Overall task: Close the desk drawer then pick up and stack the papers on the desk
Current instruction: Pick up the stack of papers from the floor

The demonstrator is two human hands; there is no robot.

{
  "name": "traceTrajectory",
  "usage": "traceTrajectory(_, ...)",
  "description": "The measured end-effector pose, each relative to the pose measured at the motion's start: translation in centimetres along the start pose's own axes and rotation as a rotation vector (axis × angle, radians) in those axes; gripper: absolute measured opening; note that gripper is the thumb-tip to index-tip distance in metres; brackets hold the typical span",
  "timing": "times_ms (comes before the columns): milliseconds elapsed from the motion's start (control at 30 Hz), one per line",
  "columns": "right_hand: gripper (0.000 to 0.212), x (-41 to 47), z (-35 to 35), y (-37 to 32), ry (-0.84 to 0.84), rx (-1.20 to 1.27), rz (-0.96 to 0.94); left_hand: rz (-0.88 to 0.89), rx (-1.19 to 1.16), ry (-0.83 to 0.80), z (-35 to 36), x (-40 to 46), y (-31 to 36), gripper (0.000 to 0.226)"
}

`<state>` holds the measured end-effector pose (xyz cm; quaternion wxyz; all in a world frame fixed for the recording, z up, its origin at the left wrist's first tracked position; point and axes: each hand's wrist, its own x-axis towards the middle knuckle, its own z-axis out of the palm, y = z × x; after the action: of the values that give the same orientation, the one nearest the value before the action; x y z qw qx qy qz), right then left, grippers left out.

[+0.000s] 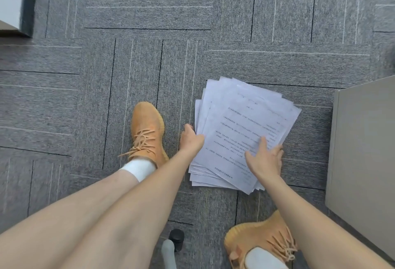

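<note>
1. A loose, fanned stack of printed papers (241, 134) lies on the grey carpet tile floor (128, 65); the sheets are skewed against one another, so their corners splay out at the far end and at the near end.
2. The top sheet carries rows of small black print, upside down to the camera and too blurred to read; no brand or label can be made out anywhere.
3. The left hand (191, 140) is at the stack's left edge, its fingers (189, 128) curled together against or under that edge; whether they actually pinch the sheets cannot be told.
4. The right hand (265, 159) rests on the near right part of the stack, thumb lying flat on the top sheet, the other fingers (279, 151) bent over the right edge; their tips are hidden.
5. Left of the stack stands an orange knit sneaker (147, 132) with a white sock (139, 168); a second orange sneaker (263, 241) is nearer the camera than the stack.
6. Right of the stack stands a beige cabinet (363, 157), close to the papers but apart from them.
7. Nearer than the stack, between the legs, a black chair caster (177, 239) on a grey leg shows.
</note>
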<state>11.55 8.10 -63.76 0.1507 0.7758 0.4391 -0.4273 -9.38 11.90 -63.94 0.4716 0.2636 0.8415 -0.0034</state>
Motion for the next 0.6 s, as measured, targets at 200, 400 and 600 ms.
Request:
traceTrajectory(200,0.075,0.0,0.4,1.2,0.092,-0.062,-0.153,0.076,-0.019,0.019,0.4,-0.2,-0.5,0.041)
traceTrajectory(400,0.090,-0.4,0.8,0.5,0.031,0.121,0.007,0.109,-0.089,0.022,0.6,-0.5,-1.1,0.045)
traceTrajectory(600,0.088,-2.3,2.3,-0.8,0.033,0.273,0.001,-0.016,-0.248,-0.084,1.0,-0.5,-1.0,0.033)
